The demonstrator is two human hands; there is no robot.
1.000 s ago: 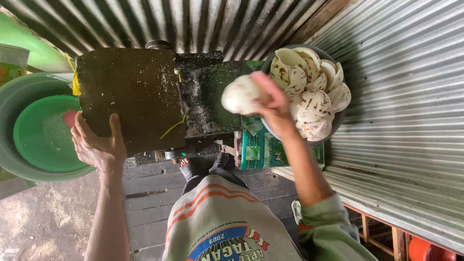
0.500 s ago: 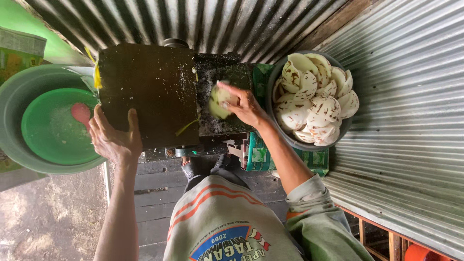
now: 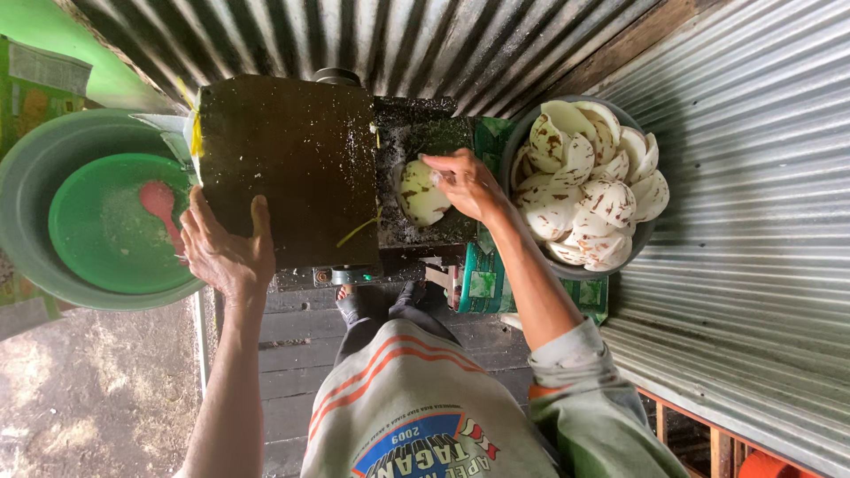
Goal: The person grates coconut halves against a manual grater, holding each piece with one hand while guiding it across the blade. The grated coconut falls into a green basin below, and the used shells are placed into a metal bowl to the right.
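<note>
Coconut piece pressed at the grating machine

Right hand (image 3: 469, 181) grips a white coconut piece (image 3: 421, 193); left hand (image 3: 226, 252), fingers spread, rests on the dark machine cover (image 3: 288, 168). Bowl of coconut pieces (image 3: 586, 181) just beside; green basin (image 3: 106, 221) left.

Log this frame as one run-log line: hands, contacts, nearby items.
left hand: resting on dark machine cover | right hand: grip on white coconut piece, pressed at machine opening | bowl of coconut pieces right | green basin left

Soft daylight, sharp centre, wide-angle edge distortion.
</note>
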